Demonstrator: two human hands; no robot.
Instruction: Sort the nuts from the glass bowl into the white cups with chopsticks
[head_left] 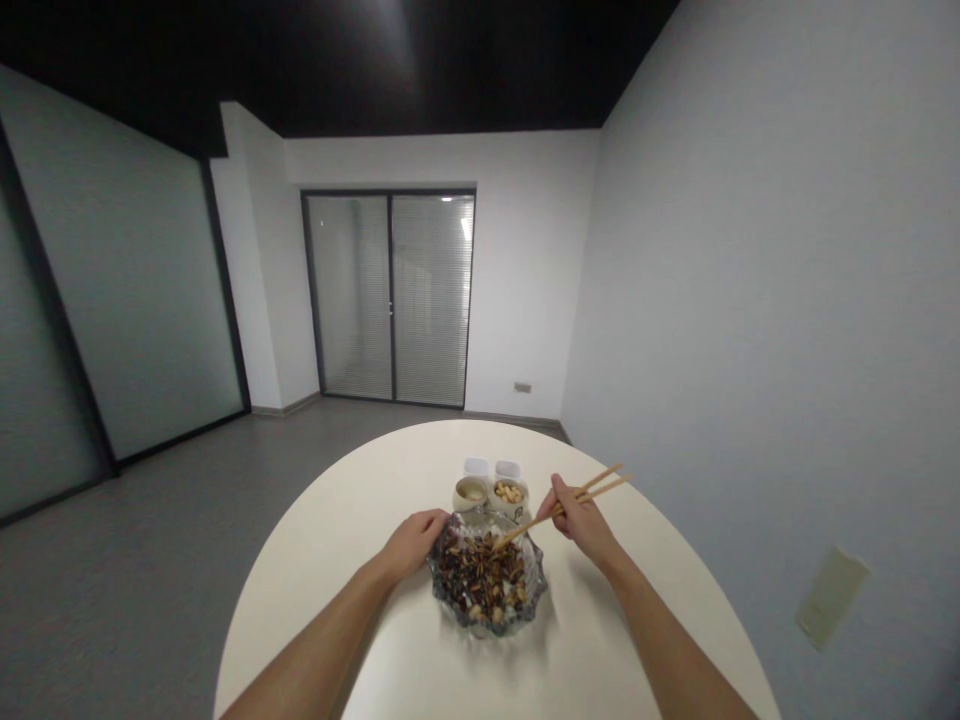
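A glass bowl (534, 590) with a wavy rim sits on the round white table (390, 480), filled with a dark mix of seeds and nuts (480, 578). My left hand (412, 541) rests against the bowl's left rim, fingers curled on it. My right hand (577, 520) is closed round a pair of wooden chopsticks (559, 510); their tips reach down into the mix near the bowl's far side.
Just behind the bowl stand two small cream cups, one (471, 492) with pale contents, one (508, 494) with nuts, and two small white containers (491, 467) beyond. A grey wall runs close on the right. Open floor and glass doors lie beyond the table.
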